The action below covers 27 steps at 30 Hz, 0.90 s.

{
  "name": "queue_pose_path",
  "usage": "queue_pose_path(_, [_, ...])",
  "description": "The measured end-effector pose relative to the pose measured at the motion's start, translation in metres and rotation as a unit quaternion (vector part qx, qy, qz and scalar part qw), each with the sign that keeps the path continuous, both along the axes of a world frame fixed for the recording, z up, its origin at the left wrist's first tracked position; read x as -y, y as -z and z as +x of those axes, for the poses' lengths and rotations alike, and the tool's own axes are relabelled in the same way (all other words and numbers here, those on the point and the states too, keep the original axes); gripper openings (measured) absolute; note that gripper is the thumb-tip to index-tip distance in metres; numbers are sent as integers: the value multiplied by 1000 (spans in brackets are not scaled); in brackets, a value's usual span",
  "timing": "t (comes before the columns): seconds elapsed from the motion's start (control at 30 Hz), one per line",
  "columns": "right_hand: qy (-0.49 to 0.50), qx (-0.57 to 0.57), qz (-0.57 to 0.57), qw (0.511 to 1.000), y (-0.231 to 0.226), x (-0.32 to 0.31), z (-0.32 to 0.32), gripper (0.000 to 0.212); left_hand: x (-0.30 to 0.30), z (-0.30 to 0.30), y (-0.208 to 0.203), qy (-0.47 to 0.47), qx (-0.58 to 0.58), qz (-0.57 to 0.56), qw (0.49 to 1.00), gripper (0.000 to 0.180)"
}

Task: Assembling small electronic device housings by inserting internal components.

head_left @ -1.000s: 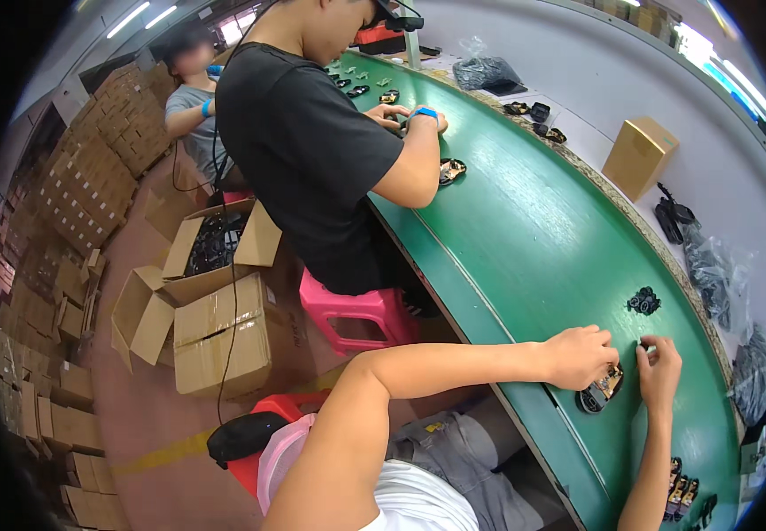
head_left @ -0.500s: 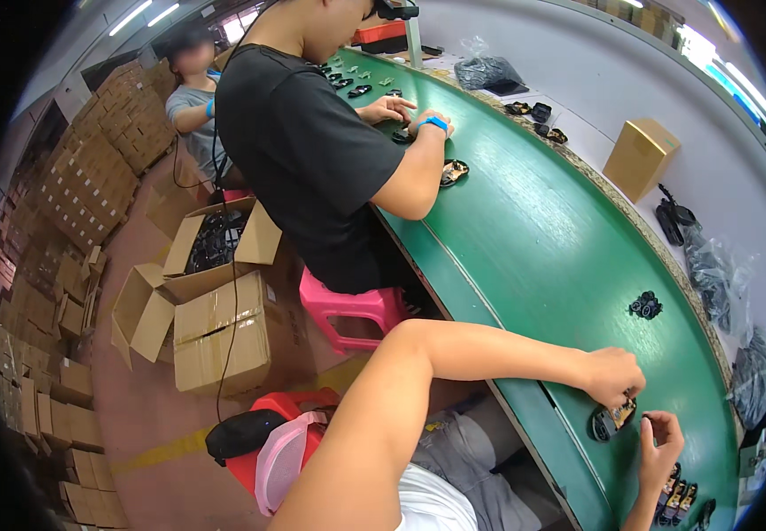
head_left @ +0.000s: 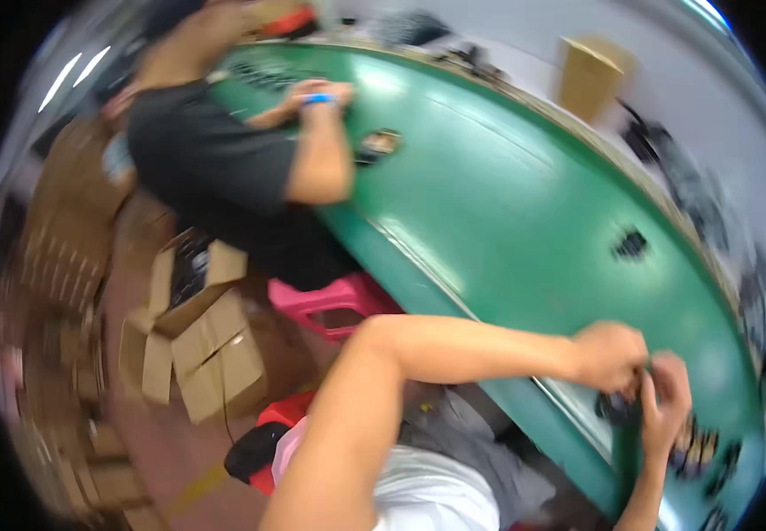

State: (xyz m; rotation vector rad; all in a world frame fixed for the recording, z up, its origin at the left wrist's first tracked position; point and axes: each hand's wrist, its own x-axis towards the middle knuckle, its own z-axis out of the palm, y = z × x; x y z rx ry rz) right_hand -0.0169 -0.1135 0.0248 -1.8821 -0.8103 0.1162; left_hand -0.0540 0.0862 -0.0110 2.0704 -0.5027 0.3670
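My left hand (head_left: 609, 356) is closed, its fingertips pinched together over a dark oval housing (head_left: 615, 409) on the green bench. Right beside it, my right hand (head_left: 669, 403) has thumb and finger pinched, and its tips meet those of the left. Something small and dark shows between the fingertips, too blurred to name. The housing is partly covered by my hands. Several similar dark housings with tan insides (head_left: 695, 451) lie just right of my right wrist. A small cluster of black parts (head_left: 630, 244) rests farther up the bench.
The green bench (head_left: 489, 221) curves away to the far left, where a co-worker in a black shirt (head_left: 215, 146) handles parts beside another housing (head_left: 378, 146). A cardboard box (head_left: 591, 78) and plastic bags stand along the back ledge. Pink stool (head_left: 334, 305) and open cartons (head_left: 215, 354) are at left.
My right hand has come up to my left, and their fingertips now meet above the housing. The whole view has shifted and blurred; the co-worker appears farther left.
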Motion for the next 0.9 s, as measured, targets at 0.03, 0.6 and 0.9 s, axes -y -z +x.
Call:
queue_pose_path(0.03, [-1, 9, 3, 1000, -3, -13, -2, 20, -10, -5, -2, -23, 19, 22, 999, 17])
queue_pose_path(0.6, [-4, 181, -32, 983, -2, -29, -7, 27, -23, -10, -10, -32, 13, 17, 999, 19])
queue_pose_path(0.9, [-23, 165, -71, 984, 2, -24, 4, 27, -29, -10, -11, -30, -11, 14, 999, 17])
